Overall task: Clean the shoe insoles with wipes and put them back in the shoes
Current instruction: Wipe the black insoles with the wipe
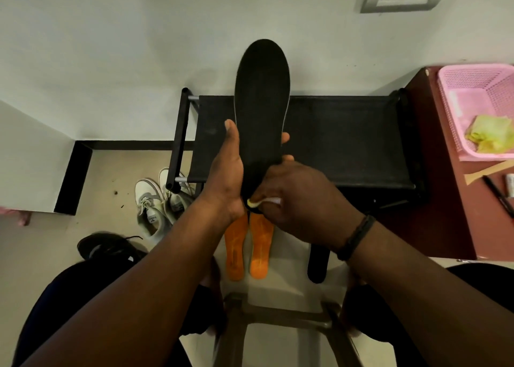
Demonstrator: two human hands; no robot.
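Note:
My left hand [226,171] grips a long black insole [261,102] by its lower half and holds it upright above the shoe rack. My right hand [300,199] pinches a small white wipe [264,202] against the insole's heel end. Two orange insoles [247,249] lie side by side on the floor below my hands. Another black insole [318,265] lies to their right, partly hidden by my right forearm. A pair of white sneakers [155,208] stands left of the rack, and a black shoe [108,245] lies nearer to me on the left.
A black fabric-topped shoe rack [347,138] stands against the wall. At the right, a dark red table [439,199] carries a pink basket [478,88] with yellow-green wipes [492,138], a pen and a wooden stick. A stool frame [278,319] sits between my knees.

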